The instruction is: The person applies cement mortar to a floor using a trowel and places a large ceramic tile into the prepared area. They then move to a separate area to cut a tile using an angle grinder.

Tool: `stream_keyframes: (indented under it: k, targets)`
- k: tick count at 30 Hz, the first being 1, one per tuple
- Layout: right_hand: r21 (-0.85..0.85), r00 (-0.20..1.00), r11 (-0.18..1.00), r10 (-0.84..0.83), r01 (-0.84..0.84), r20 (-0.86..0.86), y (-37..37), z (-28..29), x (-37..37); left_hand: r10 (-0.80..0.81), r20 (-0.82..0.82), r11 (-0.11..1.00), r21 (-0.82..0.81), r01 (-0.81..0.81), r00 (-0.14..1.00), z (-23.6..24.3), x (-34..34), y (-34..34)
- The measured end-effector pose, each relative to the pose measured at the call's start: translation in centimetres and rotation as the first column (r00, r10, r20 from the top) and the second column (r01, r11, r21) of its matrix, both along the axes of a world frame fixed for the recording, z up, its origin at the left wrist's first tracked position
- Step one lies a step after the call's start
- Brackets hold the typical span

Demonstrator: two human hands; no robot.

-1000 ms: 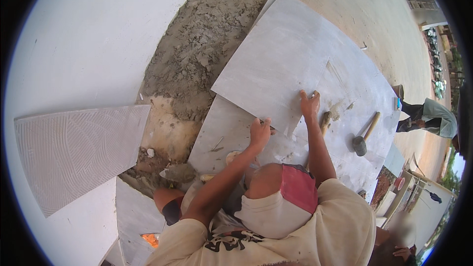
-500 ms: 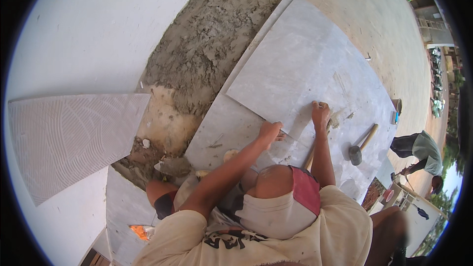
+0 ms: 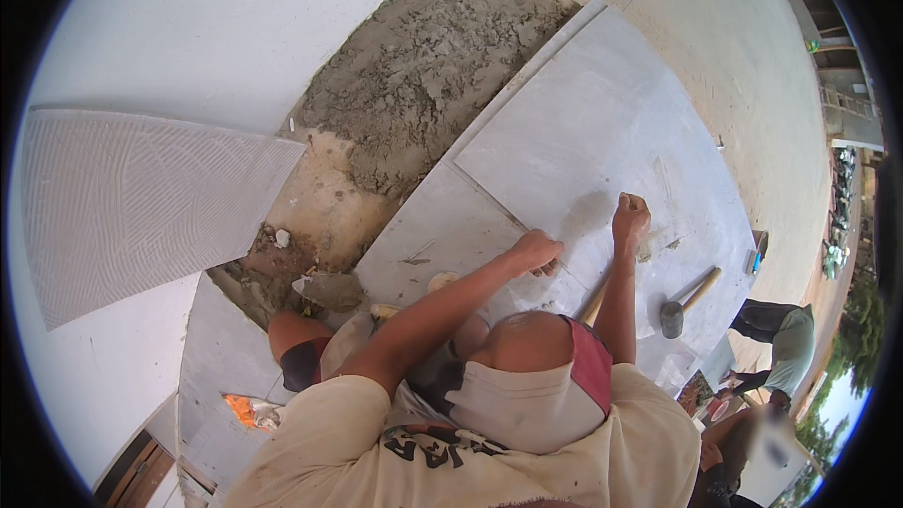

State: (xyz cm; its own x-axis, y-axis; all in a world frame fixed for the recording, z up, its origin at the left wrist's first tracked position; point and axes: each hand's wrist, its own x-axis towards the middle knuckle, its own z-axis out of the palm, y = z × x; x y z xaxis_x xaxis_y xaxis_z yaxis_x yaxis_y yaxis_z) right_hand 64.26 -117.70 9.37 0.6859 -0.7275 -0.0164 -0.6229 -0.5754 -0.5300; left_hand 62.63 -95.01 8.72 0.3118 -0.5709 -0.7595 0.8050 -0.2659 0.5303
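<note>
Obscured: the fingertips of my left hand [image 3: 539,252], curled downward, undersides out of sight; whether they pinch anything or touch the tile, I cannot tell; one wooden handle [image 3: 593,304], just left of my right forearm and partly covered by it; one stooping person [image 3: 788,348], well to the right of my hands, small and warped by the rim; my right hand [image 3: 631,218], half curled, fingers bent toward the thumb, its contents unreadable; one large grey tile [image 3: 583,113], spreading beyond both hands, an edge beside my left fingers, overlapping a lower slab [image 3: 423,235]; one mallet [image 3: 672,319], nearer and right of my right hand; mortar [image 3: 433,66], beyond and left of my left hand; one ridged tile [image 3: 141,198], well left of it
</note>
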Motion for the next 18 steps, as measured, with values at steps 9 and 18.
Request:
stream_keyframes:
  k: [9,18]
  targets:
    - [0.18,0.912,0.896,0.389,-0.407,0.13,11.0,1.5,8.0,0.191,0.091,0.98,0.031,-0.194,0.977,4.4,-2.1,17.7]
    - [-0.358,0.698,0.628,0.708,-0.691,-0.106,17.1,-5.5,24.7,0.38,0.182,0.828,0.371,-0.421,0.907,12.6,-7.7,36.2]
